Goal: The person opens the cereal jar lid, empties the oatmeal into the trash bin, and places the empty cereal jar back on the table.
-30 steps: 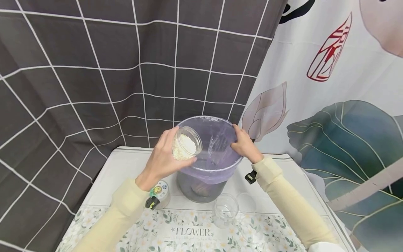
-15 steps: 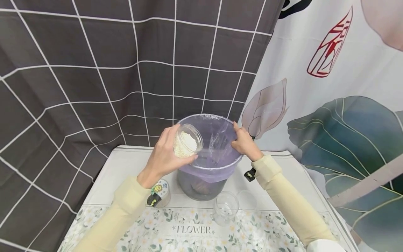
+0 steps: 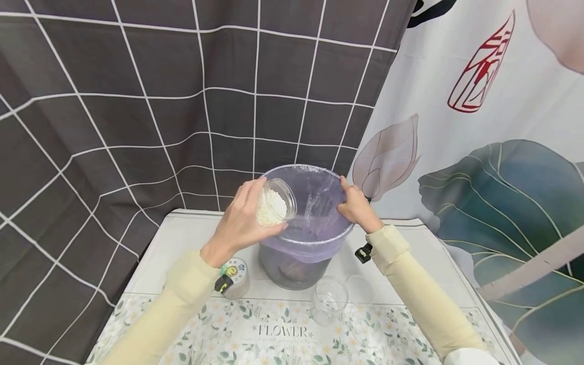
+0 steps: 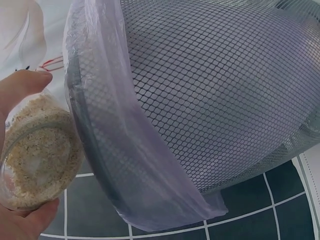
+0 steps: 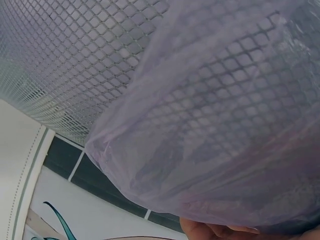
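Note:
My left hand (image 3: 239,218) grips a clear jar (image 3: 276,204) partly filled with pale, flaky grains (image 3: 270,209). The jar tilts to the right, its mouth over the left rim of a mesh waste bin (image 3: 292,271). A thin purple bin liner (image 3: 315,252) is folded over that rim. In the left wrist view, the grains show through the bottom of the jar (image 4: 39,162) beside the liner. On the bin's right side, my right hand (image 3: 358,207) holds the rim, thumb inside. Its fingertips (image 5: 197,229) show below the liner in the right wrist view.
Left of the bin stands a jar with a printed lid (image 3: 235,271), close under my left wrist. A clear empty cup (image 3: 330,299) and a clear round disc (image 3: 359,290) are in front of the bin. A floral mat (image 3: 219,339) covers the near table; curtains hang behind.
The left hand has shifted the jar slightly right and up over the rim, with the grains still inside. The right hand keeps its hold on the bin.

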`<control>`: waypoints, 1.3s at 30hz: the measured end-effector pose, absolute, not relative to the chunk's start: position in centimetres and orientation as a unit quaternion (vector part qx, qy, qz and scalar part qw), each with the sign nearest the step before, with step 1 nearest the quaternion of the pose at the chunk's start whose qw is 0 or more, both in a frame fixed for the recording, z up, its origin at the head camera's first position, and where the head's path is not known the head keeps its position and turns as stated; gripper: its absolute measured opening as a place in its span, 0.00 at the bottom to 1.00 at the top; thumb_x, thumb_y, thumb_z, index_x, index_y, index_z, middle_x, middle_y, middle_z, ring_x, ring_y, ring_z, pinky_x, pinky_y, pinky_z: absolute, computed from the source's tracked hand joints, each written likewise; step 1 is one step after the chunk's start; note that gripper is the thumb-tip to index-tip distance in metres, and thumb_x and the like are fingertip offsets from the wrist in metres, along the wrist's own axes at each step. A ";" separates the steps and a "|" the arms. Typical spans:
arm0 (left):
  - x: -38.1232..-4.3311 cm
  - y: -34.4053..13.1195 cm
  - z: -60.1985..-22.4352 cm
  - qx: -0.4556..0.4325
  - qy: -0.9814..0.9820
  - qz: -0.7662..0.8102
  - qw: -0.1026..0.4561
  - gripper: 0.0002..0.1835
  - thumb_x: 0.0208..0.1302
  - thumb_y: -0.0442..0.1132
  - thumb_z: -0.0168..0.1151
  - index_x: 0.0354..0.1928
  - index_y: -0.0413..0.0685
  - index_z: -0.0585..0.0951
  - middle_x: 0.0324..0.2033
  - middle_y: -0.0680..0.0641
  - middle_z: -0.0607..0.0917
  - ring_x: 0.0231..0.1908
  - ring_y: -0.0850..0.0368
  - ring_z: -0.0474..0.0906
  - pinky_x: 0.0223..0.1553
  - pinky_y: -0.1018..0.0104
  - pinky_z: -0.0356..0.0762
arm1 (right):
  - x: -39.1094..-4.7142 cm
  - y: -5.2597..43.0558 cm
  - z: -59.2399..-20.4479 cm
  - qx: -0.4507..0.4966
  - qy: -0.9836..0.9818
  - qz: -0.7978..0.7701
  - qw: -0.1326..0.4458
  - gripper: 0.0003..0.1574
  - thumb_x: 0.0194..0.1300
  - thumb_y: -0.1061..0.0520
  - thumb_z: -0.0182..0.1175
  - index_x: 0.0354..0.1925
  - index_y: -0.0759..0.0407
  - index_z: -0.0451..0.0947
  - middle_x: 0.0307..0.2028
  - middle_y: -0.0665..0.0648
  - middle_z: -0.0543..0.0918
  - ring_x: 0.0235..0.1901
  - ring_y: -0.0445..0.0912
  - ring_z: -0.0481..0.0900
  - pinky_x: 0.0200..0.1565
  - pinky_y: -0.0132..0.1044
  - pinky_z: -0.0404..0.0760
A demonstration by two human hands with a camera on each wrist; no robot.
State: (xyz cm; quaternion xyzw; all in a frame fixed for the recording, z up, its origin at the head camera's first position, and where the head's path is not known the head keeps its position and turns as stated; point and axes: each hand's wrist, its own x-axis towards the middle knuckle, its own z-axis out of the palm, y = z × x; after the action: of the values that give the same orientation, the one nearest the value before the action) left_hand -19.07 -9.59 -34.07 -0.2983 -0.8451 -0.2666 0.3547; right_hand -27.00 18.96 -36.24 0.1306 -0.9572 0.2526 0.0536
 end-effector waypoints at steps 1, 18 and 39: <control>-19.2 -9.5 -34.0 -0.300 -0.846 -0.263 0.355 0.53 0.32 0.57 0.74 0.59 0.33 0.65 0.51 0.37 0.72 0.52 0.47 0.69 0.53 0.57 0.74 | -27.0 19.0 -36.2 0.129 -0.957 0.253 0.055 0.54 0.41 0.68 0.51 0.68 0.70 0.45 0.58 0.79 0.63 0.55 0.66 0.66 0.50 0.56 0.72; -20.0 -9.5 -32.6 -0.308 -0.864 -0.201 0.345 0.52 0.32 0.54 0.73 0.60 0.34 0.65 0.49 0.38 0.72 0.50 0.45 0.69 0.50 0.56 0.76 | -27.0 18.9 -36.0 0.118 -0.960 0.249 0.055 0.54 0.41 0.66 0.52 0.69 0.67 0.46 0.53 0.81 0.67 0.50 0.67 0.69 0.46 0.57 0.73; -19.8 -9.7 -31.6 -0.303 -0.895 -0.180 0.274 0.51 0.35 0.50 0.73 0.63 0.38 0.62 0.53 0.37 0.69 0.55 0.44 0.65 0.40 0.53 0.80 | -27.0 18.9 -36.1 0.102 -0.962 0.250 0.031 0.55 0.44 0.66 0.53 0.70 0.65 0.43 0.55 0.80 0.65 0.53 0.66 0.67 0.48 0.55 0.74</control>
State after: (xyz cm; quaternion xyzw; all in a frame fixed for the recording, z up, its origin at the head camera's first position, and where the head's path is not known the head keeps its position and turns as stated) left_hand -19.81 -9.70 -31.59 -0.3034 -0.8945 -0.1802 0.2743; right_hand -27.00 18.87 -36.09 0.1021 -0.9623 0.2501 0.0308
